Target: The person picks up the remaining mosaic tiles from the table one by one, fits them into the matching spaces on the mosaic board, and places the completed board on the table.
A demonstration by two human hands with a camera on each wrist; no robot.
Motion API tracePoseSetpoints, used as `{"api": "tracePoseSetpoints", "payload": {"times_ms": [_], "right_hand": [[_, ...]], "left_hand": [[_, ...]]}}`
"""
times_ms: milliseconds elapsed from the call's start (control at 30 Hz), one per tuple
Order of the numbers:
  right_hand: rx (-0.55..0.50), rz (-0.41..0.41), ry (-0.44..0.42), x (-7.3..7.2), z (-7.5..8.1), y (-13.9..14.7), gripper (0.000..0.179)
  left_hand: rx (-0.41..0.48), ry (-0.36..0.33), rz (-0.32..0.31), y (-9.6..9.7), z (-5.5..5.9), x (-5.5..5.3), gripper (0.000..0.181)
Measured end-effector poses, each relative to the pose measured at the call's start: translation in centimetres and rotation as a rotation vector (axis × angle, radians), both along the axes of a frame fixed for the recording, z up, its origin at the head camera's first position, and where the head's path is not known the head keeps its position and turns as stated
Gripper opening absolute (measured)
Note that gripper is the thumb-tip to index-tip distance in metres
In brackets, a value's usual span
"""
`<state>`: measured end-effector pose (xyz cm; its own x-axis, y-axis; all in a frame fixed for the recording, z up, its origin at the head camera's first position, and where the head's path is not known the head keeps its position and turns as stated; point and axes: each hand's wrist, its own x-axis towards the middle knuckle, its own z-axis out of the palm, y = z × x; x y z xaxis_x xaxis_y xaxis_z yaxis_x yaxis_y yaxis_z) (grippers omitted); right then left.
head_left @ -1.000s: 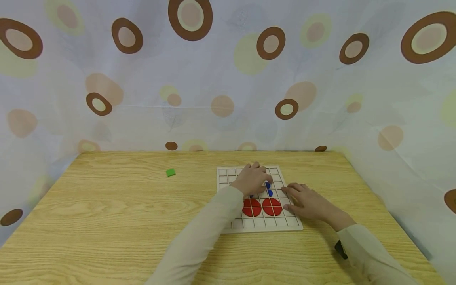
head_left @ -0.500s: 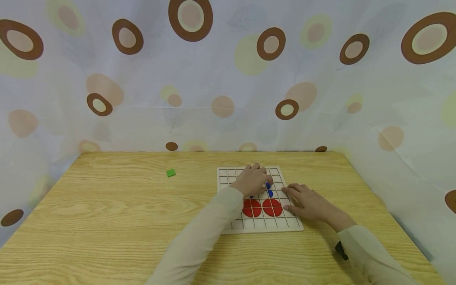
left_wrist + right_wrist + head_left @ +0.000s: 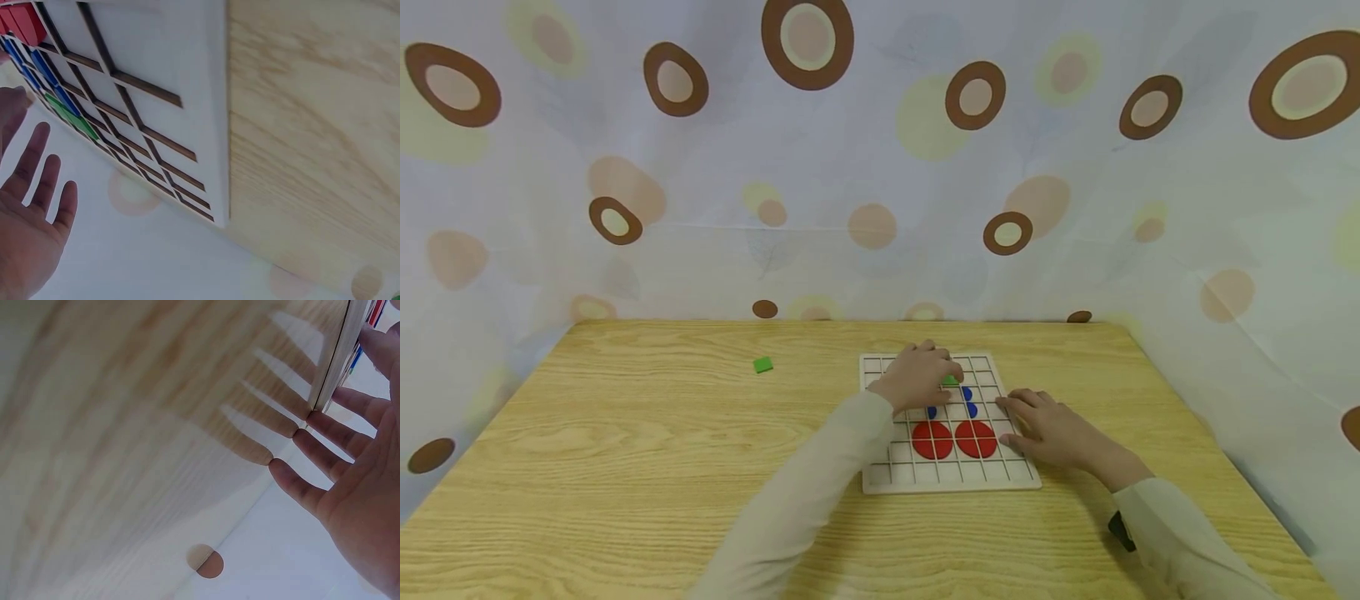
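A white gridded board [image 3: 876, 477] lies on the table, bearing two red discs [image 3: 932, 440] made of quarter pieces. Small blue pieces [image 3: 972, 410] sit above the discs. My left hand [image 3: 916, 377] hovers over the board's upper middle with fingers spread, holding nothing visible. Just beside its fingertips a green piece [image 3: 950, 380] lies in the grid; the left wrist view shows green pieces [image 3: 72, 115] lined up beside the blue ones. My right hand [image 3: 1051, 427] rests at the board's right edge, its straight fingers touching the table and thumb on the board's side [image 3: 331, 359].
A loose green square tile [image 3: 763, 364] lies on the wooden table [image 3: 625, 450], left of the board. Behind and at both sides hangs a patterned curtain [image 3: 820, 267]. A dark object [image 3: 1122, 532] shows under the right sleeve.
My left hand has drawn slightly to the left, uncovering a green piece and more of the blue pieces on the board. The right hand stays at the board's edge.
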<state>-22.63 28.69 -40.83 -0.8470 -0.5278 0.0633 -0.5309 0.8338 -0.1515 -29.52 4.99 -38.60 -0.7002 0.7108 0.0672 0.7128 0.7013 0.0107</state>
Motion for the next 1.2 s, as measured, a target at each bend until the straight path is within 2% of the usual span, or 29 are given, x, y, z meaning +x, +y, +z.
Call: {"api": "tracePoseSetpoints", "payload": {"times_ms": [233,833,1000,1200], "right_hand": [[0.001,-0.005,-0.005,0.1,0.0,0.0,0.054],[0.001,0.015,0.010,0.2,0.3,-0.1,0.053],[0.001,0.006,0.000,0.3,0.4,-0.2,0.053],[0.002,0.009,0.002,0.2,0.3,-0.2,0.053]], "left_hand": [[0.045,-0.032,0.007,-2.0,0.9,0.3,0.028],[0.116,-0.027,0.049,-7.8,0.5,-0.3,0.027],[0.141,-0.062,0.081,-9.6,0.7,-0.4,0.029],[0.142,-0.044,0.129,-12.1,0.3,-0.7,0.030]]}}
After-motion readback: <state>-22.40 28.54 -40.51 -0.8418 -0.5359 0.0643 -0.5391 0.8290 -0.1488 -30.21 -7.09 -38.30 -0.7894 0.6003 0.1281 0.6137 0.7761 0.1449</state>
